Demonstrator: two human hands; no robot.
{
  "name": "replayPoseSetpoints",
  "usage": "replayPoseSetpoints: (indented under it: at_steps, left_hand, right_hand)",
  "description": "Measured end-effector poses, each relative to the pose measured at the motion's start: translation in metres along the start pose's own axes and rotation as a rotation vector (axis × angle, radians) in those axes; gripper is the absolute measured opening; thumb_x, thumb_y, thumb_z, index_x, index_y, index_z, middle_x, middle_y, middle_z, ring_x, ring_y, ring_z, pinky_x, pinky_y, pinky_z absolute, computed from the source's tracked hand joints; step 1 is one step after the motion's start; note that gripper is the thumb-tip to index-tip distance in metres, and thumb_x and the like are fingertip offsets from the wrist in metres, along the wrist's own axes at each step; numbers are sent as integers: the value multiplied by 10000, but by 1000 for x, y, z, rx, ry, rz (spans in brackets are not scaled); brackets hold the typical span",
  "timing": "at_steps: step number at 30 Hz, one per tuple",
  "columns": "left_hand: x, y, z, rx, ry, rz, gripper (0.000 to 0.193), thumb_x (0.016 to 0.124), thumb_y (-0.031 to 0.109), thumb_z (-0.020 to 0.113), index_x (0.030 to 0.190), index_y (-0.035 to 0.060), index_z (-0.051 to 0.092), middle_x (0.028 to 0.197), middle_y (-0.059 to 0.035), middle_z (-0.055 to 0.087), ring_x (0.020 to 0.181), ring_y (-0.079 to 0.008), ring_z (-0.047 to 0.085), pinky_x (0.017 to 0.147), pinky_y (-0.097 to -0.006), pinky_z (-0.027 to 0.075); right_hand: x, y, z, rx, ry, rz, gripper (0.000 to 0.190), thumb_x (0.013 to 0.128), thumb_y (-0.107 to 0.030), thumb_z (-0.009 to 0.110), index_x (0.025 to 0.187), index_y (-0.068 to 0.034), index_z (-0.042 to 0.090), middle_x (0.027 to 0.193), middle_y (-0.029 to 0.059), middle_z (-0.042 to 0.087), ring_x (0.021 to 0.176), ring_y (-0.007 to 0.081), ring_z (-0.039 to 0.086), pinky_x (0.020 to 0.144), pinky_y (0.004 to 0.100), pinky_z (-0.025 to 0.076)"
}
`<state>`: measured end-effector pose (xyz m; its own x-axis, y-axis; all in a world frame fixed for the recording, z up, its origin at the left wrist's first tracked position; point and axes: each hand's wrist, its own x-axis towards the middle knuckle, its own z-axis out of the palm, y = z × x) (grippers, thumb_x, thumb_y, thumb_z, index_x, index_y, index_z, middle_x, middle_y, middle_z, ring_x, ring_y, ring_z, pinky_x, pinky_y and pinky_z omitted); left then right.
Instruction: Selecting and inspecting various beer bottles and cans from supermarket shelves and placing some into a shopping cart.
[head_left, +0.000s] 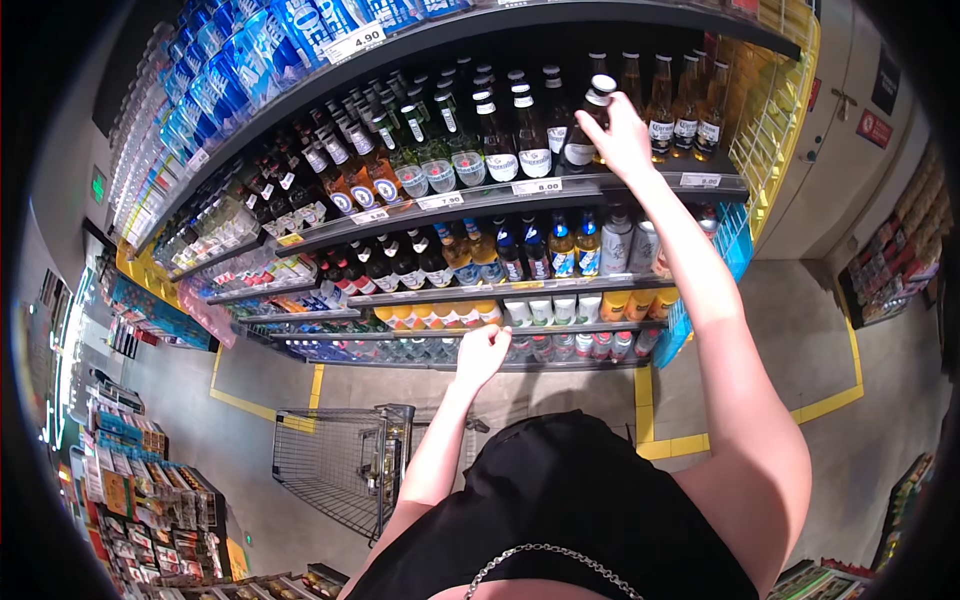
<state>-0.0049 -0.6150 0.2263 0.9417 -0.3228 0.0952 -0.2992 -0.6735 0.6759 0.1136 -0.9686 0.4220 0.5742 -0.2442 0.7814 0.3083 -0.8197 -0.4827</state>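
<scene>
My right hand (624, 141) is up at the bottle shelf, its thumb and fingers around a brown glass beer bottle (579, 154) with a white cap. That bottle leans slightly, and my hand covers part of it. To its left stand brown Hoegaarden bottles (535, 161) and green Heineken bottles (471, 169). Clear Corona bottles (661, 133) are on its right. Lower down, my left hand (482, 354) is curled into a fist in front of the bottom shelves, with nothing visible in it.
Blue cans (247, 52) fill the shelf above. Lower shelves hold bottles and cans (616, 240). A wire shopping cart (337, 465) stands on the floor to my left. A yellow wire side panel (772, 127) bounds the shelving at right, near a door (810, 150).
</scene>
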Motion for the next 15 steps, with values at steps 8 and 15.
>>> replayPoseSetpoints:
  at_steps: [8,15]
  left_hand:
    - [25,153,-97,-313,200,410,579,829,143,740,1335,43,478,1117,-105,612,894,-144,564,819,-292,487]
    - [19,165,-107,-355,18,363,787,817,345,753,1407,-21,383,1186,-187,571,1041,-260,620,931,-385,489]
  right_hand:
    - [-42,-44,-49,771,-148,255,297,952,-307,644,968,-13,604,876,15,646,777,79,589,722,273,503]
    - [-117,-137,-7,894,-337,443,269,967,-269,624,992,-1,623,889,2,633,806,64,567,721,253,485]
